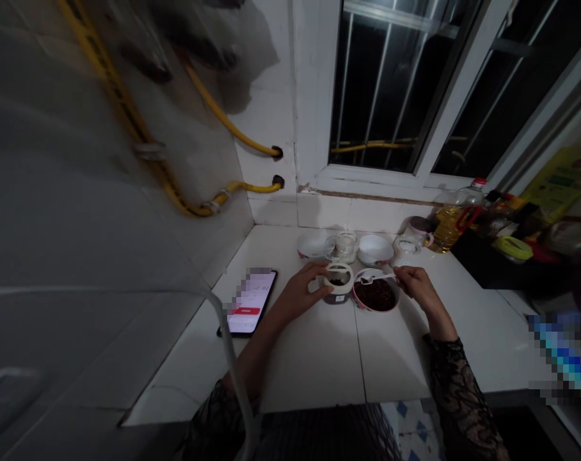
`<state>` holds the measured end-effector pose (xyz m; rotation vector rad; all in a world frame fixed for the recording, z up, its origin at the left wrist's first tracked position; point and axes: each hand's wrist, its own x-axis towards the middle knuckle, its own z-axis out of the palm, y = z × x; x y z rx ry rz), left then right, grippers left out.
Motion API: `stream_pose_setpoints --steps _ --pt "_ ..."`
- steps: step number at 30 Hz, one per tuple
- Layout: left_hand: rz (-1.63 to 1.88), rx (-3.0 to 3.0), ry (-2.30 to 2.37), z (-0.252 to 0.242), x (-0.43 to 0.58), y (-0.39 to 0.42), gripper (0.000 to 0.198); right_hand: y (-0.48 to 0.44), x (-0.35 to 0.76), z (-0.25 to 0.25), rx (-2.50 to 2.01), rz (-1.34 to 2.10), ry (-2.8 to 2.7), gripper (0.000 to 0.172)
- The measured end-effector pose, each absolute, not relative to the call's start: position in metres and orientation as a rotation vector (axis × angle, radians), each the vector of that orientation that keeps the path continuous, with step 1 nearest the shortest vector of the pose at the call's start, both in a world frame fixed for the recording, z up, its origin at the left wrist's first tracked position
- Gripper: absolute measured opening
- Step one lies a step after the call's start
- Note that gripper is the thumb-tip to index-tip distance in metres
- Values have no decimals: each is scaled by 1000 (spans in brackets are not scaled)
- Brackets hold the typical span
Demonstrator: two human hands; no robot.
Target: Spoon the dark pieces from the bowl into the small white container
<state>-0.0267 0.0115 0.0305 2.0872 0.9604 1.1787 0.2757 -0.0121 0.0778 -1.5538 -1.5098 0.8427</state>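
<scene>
Standing behind left hand [301, 292], gripping a jar [337, 296], and right hand [420, 289], pinching a spoon [384, 276], are 2 pale bowls [375, 247].

Head view: from above, facing down-forward, counter [314, 365] to window [445, 109].

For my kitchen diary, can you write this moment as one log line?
left hand: holds jar; right hand: holds spoon over bowl; bowl: dark contents; phone: on counter

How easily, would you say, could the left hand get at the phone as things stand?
Likely yes, though the left hand would first need to release the jar: the phone lies nearby on the counter, with nothing visible standing between.
</scene>
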Motion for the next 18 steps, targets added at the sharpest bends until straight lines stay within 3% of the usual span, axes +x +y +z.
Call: stream_pose_setpoints --steps 5,10,18 --pt "1184 2092 961 29 -26 13 17 -18 244 78 -1438 459 -1539 57" --pt "1192 2091 964 30 -26 12 16 -29 214 78 -1328 61 -2009 45" --pt "1175 2092 963 32 -27 10 16 -26 257 81 -1475 170 -1826 51"
